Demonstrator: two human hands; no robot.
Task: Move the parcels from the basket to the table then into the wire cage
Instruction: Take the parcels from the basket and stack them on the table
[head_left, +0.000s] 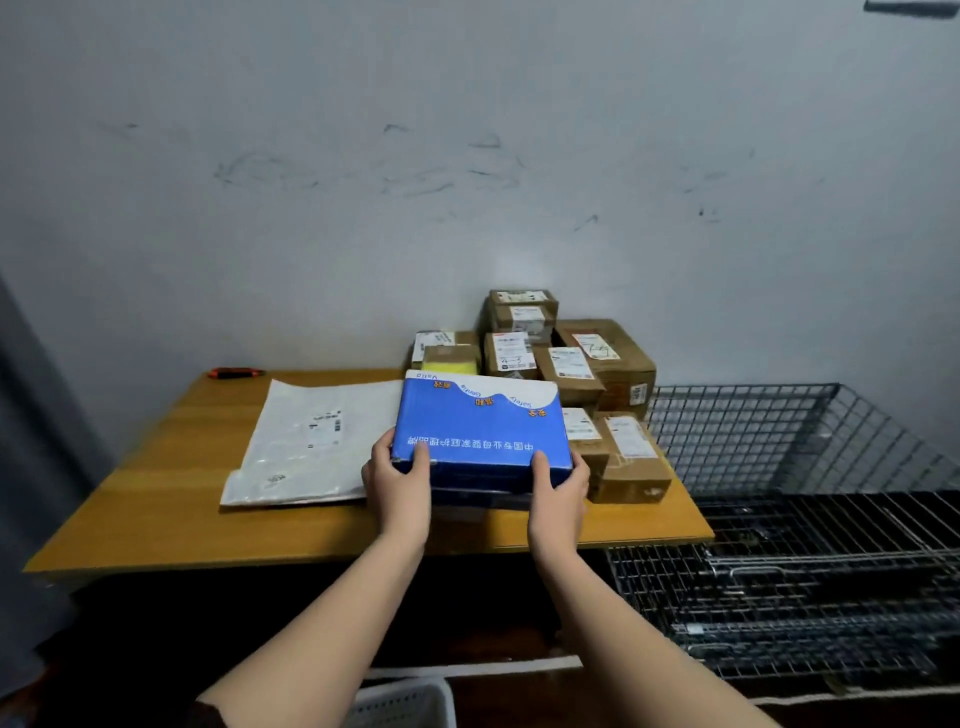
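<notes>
A flat blue box (475, 431) with white and orange print is held over the wooden table (156, 499). My left hand (397, 475) grips its near left corner and my right hand (558, 486) grips its near right corner. The box sits tilted, its far edge higher. Behind it and to its right, several brown cardboard parcels (597, 358) are stacked against the wall. A white plastic mailer (306, 447) lies flat on the table to the left. The wire cage (789, 519) stands to the right of the table. The white basket (400, 701) shows at the bottom edge.
An orange and black utility knife (236, 372) lies at the table's far left corner. A small yellow-topped parcel (449, 359) sits behind the blue box. The grey wall is close behind the table. The cage's mesh panel (737, 431) rises beside the parcel stack.
</notes>
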